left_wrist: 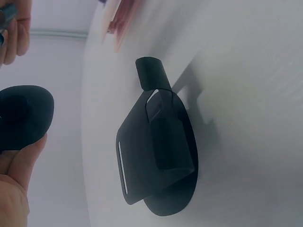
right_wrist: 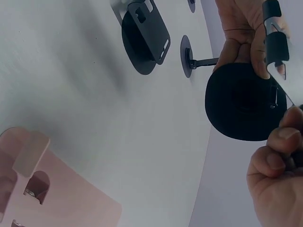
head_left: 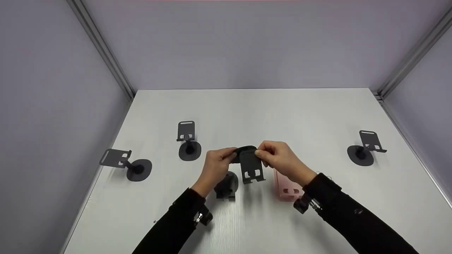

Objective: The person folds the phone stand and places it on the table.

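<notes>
Above the table, both hands hold a black phone stand [head_left: 251, 167] between them. My left hand [head_left: 214, 167] pinches its rounded base [right_wrist: 241, 101] at the edge. With thumb and fingers, my right hand [head_left: 284, 160] grips the upper edge of the slotted holder plate, which hangs down toward me. On the table near the left wrist lies a second black phone stand [left_wrist: 156, 146], folded down over its oval base. A pink phone stand [head_left: 287, 187], also folded low, sits beneath the right wrist and is partly covered by it.
Two unfolded black stands stand at the left, one near the table edge [head_left: 139, 170] and one farther back [head_left: 190, 150]. Another black stand [head_left: 361, 155] is at the far right. Pale panels [head_left: 229, 46] enclose the white table [head_left: 282, 109] at the back and sides.
</notes>
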The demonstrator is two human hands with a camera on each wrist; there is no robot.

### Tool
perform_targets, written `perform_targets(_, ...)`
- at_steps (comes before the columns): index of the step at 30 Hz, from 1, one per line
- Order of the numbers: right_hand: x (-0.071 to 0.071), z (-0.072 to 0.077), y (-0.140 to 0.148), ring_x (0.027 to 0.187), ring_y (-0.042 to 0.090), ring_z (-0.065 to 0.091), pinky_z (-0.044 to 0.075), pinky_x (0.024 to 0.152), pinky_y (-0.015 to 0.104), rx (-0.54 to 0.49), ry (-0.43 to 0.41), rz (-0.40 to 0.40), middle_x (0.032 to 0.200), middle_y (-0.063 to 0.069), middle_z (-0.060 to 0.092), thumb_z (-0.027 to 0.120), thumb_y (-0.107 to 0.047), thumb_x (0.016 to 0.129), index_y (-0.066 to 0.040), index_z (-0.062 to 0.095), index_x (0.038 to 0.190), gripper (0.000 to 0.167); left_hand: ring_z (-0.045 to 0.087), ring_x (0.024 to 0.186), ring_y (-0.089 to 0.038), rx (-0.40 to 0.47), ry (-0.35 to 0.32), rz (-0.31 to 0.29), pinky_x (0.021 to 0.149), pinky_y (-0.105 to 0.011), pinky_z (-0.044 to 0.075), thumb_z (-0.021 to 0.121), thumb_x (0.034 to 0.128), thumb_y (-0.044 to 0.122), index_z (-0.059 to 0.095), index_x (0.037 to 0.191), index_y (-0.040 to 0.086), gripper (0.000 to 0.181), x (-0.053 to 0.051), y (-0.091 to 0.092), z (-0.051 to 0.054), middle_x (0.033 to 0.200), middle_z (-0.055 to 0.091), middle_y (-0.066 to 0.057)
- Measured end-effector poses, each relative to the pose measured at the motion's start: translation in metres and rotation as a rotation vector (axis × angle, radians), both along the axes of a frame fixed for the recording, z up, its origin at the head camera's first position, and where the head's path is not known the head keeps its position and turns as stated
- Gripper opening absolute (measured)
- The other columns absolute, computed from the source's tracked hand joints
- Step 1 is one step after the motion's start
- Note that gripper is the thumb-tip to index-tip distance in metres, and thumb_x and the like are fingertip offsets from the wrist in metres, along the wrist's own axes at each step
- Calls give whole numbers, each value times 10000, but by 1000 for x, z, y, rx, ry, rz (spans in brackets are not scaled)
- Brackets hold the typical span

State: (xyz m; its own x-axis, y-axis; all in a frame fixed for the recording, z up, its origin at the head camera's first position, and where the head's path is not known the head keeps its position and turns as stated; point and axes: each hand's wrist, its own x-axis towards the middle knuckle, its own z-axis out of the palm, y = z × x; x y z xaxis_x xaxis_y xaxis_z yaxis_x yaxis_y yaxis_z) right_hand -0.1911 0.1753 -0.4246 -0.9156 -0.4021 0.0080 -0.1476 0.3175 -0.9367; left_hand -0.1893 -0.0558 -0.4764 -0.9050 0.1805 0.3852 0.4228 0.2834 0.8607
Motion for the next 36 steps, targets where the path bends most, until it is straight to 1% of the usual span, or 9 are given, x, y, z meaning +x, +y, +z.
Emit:
perform_targets(5,-2,-1,-2,606,115,480,399,547,211,-5,-30,5,661,26,536,677,-194,995,8,654,871,238,753,915,-240,-12,35,-3,781,-310,616,679,945,-11,777,1078,-20,165,1,-1,1,1028,772,-149)
perform_targets(12,-2,-4,-1,598,110,464,376,547,202,-16,-93,7,650,2,523,657,-186,1006,24,633,862,255,759,921,-251,-43,93,2,783,-316,618,680,947,-3,777,1081,-22,166,2,0,0,1019,775,-145)
perform_targets(17,-2,-6,-1,600,109,461,373,548,206,-15,-131,7,644,-7,521,658,-174,1000,17,624,844,249,763,898,-249,-44,122,-1,775,-317,620,683,940,-8,781,1062,-18,157,3,1,-2,997,779,-136)
perform_targets(21,-3,-8,-1,597,104,460,371,543,206,-15,-152,9,638,-11,513,665,-165,991,25,608,830,256,759,872,-225,-41,143,0,750,-310,614,686,935,-15,788,1041,-3,149,4,2,-2,978,783,-115)
perform_targets(24,-3,-9,-1,589,97,457,367,536,202,-15,-169,11,632,-15,512,666,-161,989,23,605,822,256,756,857,-216,-36,154,-5,738,-307,610,685,933,-22,789,1034,-3,147,4,2,-3,970,784,-110)
perform_targets(28,-3,-10,-2,576,90,447,360,529,200,-15,-187,16,623,-24,513,662,-165,990,-3,611,811,247,760,873,-236,-32,155,-8,756,-325,616,688,926,-34,787,1039,-15,152,5,2,-3,979,782,-123)
perform_targets(31,-3,-10,-2,574,90,441,355,528,200,-12,-188,16,620,-29,507,657,-168,991,-24,613,805,240,761,890,-244,-35,151,-6,769,-334,618,689,924,-34,785,1047,-20,158,5,2,-3,989,780,-130)
perform_targets(36,-2,-11,-3,581,92,432,354,535,204,-9,-190,6,624,-32,497,659,-184,992,-28,609,805,248,757,870,-226,-43,150,3,742,-324,613,690,927,-25,787,1045,-12,154,5,1,-3,984,782,-123)
